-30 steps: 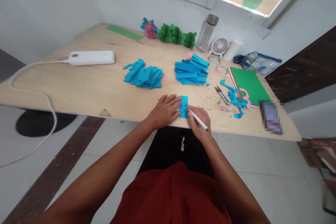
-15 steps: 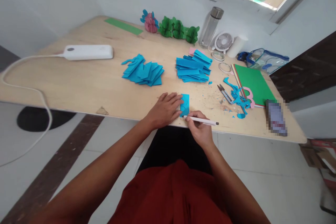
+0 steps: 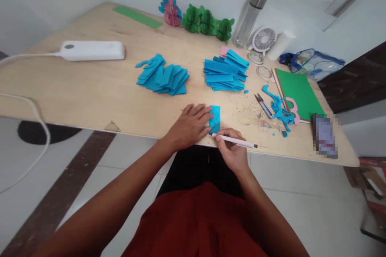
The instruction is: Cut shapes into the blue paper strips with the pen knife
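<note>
A small blue paper strip (image 3: 215, 117) lies near the table's front edge, with curved pen lines drawn on it. My left hand (image 3: 190, 125) lies flat, fingers stretched out, its fingertips resting on the strip's left side. In my right hand (image 3: 234, 150) is a white pen (image 3: 238, 141), pinched near its tip, which meets the strip's lower end. The pen's dark end points to the right. Beyond my hands sit a pile of cut blue paper pieces (image 3: 164, 78) and a stack of blue paper strips (image 3: 224, 73).
Thread snips (image 3: 264, 106) and blue paper scraps (image 3: 282, 110) lie to the right, beside green paper sheets (image 3: 300, 92) and a blurred phone (image 3: 325, 135). Along the back stand green paper figures (image 3: 206, 23), a bottle (image 3: 249, 20) and a fan (image 3: 263, 40). A white power strip (image 3: 93, 50) is left.
The camera view has shifted a little, so the table items appear displaced. Both hands stay at the strip, and the pen tip remains near its lower end.
</note>
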Demonstrator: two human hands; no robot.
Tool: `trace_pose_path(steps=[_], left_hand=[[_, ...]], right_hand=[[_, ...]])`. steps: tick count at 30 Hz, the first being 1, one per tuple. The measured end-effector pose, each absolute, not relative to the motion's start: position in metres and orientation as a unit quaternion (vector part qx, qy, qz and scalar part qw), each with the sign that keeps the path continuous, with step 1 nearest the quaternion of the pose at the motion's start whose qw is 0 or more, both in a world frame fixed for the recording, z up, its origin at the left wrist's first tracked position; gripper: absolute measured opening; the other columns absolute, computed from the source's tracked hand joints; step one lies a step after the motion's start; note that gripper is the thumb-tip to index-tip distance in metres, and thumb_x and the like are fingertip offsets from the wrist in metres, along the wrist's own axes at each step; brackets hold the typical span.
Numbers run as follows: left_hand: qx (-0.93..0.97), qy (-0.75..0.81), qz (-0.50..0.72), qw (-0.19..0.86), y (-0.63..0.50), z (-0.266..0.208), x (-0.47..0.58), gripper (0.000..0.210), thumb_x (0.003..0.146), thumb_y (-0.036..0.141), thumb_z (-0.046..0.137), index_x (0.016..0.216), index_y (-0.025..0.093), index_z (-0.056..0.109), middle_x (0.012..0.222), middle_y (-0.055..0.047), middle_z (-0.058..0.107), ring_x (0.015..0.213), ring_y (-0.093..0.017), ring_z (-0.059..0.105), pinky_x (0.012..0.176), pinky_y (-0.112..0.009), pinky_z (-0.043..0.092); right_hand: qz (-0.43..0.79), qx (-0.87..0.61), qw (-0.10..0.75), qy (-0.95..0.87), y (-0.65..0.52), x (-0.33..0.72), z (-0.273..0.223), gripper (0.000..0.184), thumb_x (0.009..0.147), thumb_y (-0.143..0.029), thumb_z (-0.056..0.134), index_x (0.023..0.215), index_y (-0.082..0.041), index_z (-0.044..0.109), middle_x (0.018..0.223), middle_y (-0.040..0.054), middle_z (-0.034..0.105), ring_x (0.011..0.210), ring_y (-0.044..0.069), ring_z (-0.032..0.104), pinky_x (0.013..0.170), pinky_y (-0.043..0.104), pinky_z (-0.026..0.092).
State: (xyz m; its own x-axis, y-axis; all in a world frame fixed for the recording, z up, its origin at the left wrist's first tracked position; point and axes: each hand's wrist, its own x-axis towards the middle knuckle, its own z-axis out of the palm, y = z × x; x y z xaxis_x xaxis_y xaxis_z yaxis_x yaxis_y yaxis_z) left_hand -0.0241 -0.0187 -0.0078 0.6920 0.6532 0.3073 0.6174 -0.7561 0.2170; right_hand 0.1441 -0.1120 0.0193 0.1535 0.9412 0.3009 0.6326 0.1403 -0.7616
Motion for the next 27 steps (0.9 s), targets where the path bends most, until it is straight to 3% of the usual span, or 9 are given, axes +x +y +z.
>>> trace_pose_path(steps=[27], left_hand=[[0.918, 0.352, 0.180, 0.041, -0.0206, -0.0057, -0.0230, 0.036, 0.097, 0.033, 0.047, 0.128, 0.019, 0.059, 0.146, -0.010, 0.053, 0.138, -0.031, 0.044, 0.115, -0.053, 0.031]], right_hand=[[0.141, -0.625, 0.425, -0.639, -0.1127, 0.1423, 0.0216, 0.014, 0.087, -0.029, 0.057, 0.076, -0.024, 0.065, 0.075, 0.0011, 0.072, 0.075, 0.019, 0.066, 0.083, 0.038, 0.048]])
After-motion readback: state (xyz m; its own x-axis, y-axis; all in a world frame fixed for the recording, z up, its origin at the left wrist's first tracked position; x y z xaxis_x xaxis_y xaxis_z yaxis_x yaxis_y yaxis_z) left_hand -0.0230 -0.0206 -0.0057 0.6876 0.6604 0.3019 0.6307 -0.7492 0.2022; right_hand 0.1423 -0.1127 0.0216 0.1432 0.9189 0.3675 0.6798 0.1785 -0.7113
